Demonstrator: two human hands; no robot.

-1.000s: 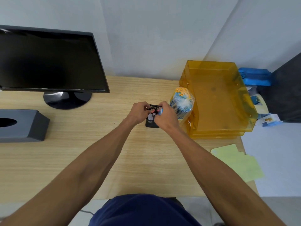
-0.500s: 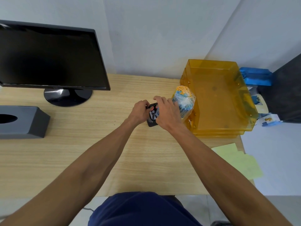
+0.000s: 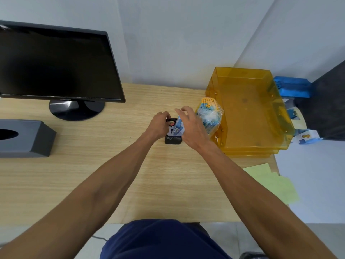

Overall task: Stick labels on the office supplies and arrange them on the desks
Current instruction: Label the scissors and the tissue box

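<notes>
A small black mesh holder (image 3: 173, 140) stands on the wooden desk (image 3: 112, 174) near its middle. My left hand (image 3: 158, 125) grips the holder's left rim. A blue and white packet (image 3: 178, 127) sticks up out of the holder, and my right hand (image 3: 192, 128) holds it from the right with fingers curled over its top. Just right of my right hand stands a clear plastic bag of blue pens with orange caps (image 3: 210, 116), leaning against the orange trays.
A stack of translucent orange letter trays (image 3: 252, 116) fills the desk's right end. A black monitor (image 3: 56, 66) and a grey tissue box (image 3: 24, 139) sit on the left. Pale green sheets (image 3: 270, 182) overhang the right front corner. Blue items (image 3: 293, 88) lie beyond the trays.
My right hand has lifted and opened over the holder, and the blue and white packet now stands up inside it. My left hand stays on the holder's left side.
</notes>
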